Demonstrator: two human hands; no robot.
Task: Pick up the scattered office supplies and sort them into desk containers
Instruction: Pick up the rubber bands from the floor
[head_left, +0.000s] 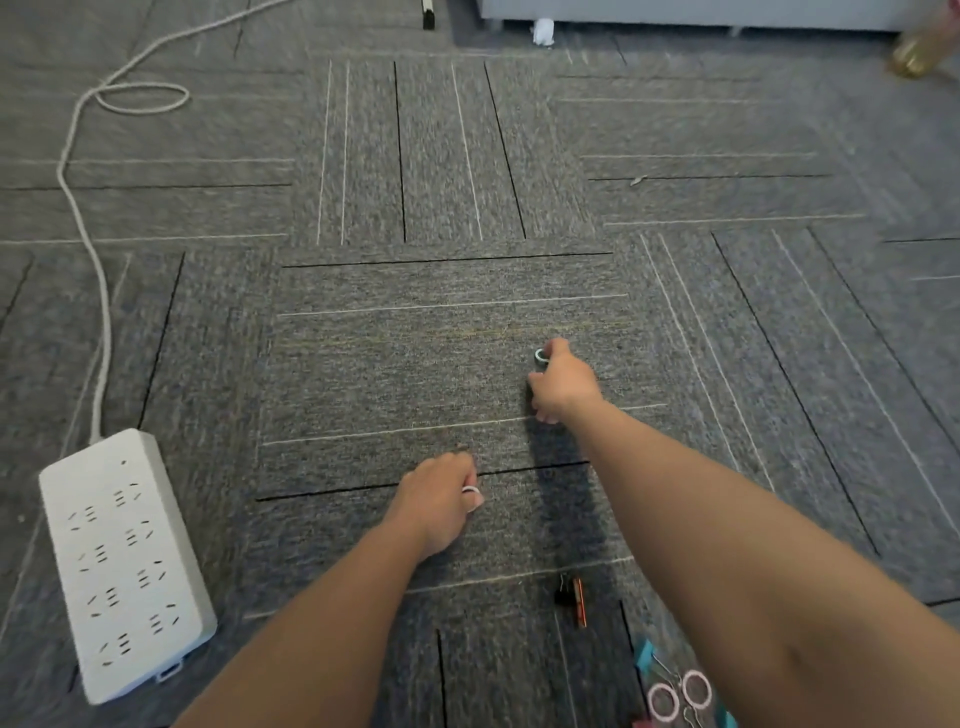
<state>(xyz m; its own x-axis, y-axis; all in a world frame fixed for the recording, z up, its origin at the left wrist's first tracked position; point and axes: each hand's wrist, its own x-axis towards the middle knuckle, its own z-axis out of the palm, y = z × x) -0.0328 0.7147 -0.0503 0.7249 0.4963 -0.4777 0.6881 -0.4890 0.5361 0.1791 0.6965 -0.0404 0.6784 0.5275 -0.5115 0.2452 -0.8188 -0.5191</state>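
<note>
I'm scanning left to right: white power strip (124, 561) lying on the grey carpet (415, 353). My left hand (439, 501) is curling round a small white ring-shaped roll (471, 493), likely tape. My right hand (563, 379) is pinching a small teal-rimmed roll (541, 357) at carpet level. A black binder clip (570, 597) and pink tape rolls (678, 693) are waiting near me. Risk: either shallow fingertip grip could be slipping, dropping a roll; no containers in view.

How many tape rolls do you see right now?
4: one in the right hand, a white one in the left hand, two pink rolls on the carpet, bottom right. Arms may hide more.
</note>
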